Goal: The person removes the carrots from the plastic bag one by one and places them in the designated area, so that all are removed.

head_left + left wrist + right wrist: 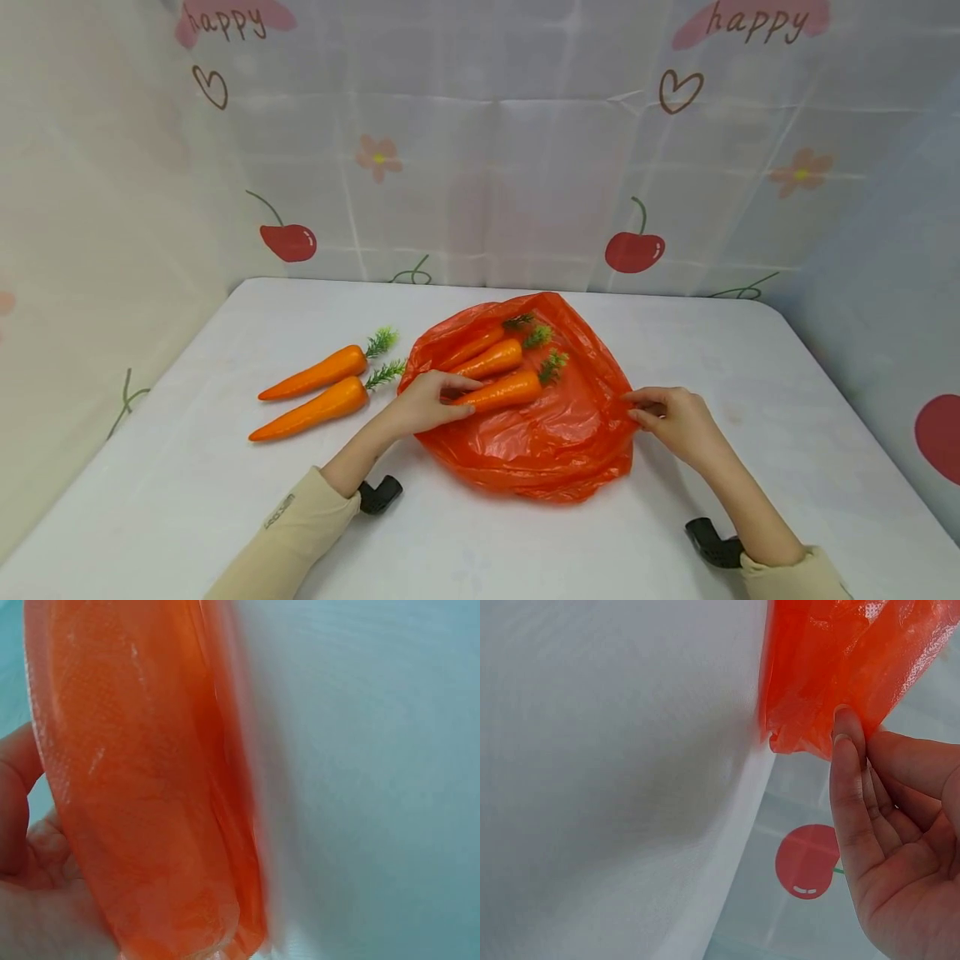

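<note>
A red plastic bag [555,433] lies spread on the table with its mouth gaping. Three carrots with green tops are in it, and the nearest carrot [506,391] has its tapered end between the thumb and fingers of my left hand [426,402]. The bag's left side hides most of that work in the left wrist view. At the bag's right edge, my right hand [678,421] pinches the plastic between thumb and fingertips; the right wrist view shows the same pinch on the red film [821,682].
Left of the bag, an upper carrot [318,372] and a lower carrot [315,410] lie side by side on the white table [480,554]. A printed curtain [487,183] hangs behind the table. Black curved pieces [380,495] sit at both wrists.
</note>
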A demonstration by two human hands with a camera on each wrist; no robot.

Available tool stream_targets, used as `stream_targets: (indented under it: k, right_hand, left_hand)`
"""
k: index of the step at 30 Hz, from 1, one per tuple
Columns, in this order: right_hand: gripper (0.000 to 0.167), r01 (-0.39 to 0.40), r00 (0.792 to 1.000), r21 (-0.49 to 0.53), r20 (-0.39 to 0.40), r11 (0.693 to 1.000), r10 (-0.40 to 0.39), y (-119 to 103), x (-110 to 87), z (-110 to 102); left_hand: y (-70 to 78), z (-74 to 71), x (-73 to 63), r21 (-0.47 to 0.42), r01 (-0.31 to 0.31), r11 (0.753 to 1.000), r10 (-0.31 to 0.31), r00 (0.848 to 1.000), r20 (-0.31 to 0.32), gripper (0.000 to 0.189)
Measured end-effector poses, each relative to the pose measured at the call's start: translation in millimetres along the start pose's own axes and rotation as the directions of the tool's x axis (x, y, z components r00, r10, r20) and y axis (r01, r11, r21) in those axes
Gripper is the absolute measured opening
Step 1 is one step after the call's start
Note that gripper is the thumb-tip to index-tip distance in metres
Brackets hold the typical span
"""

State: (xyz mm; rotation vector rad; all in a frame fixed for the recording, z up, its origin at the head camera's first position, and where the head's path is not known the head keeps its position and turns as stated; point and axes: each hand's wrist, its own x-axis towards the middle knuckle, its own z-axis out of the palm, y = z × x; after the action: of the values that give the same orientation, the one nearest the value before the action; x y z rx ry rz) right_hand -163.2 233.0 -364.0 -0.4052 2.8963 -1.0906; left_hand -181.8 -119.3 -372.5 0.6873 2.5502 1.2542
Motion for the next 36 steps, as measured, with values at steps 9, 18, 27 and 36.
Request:
stream_targets:
  k: [9, 18, 27, 36]
  right_hand:
    - [0.02, -0.003, 1.0, -0.005, 0.005, 1.0, 0.004, -1, 0.1, -1]
    - [0.02, -0.01, 1.0, 0.001, 0.01, 1.0, 0.01, 0, 0.0, 0]
    - [0.021, -0.003, 1.0, -0.001, 0.008, 1.0, 0.003, 1, 0.6, 2]
    - [0.021, -0.002, 1.0, -0.003, 0.006, 1.0, 0.002, 0, -0.4, 1]
  left_hand:
    - [-1.6, -3.3, -10.3, -0.192, 0.116, 0.974, -0.117, 0.993, 0.009, 0.032]
    - [-3.9, -10.2, -24.0, -0.3, 0.165, 0.94, -0.167, 0.986, 0.02, 0.034]
    - [-5.4, -17.4, -41.8, -0.458, 0.215, 0.862, -0.224, 0.974, 0.036, 0.037]
    - [-6.9, -27.1, -58.0, -0.542, 0.187, 0.82, -0.203, 0.979, 0.03, 0.038]
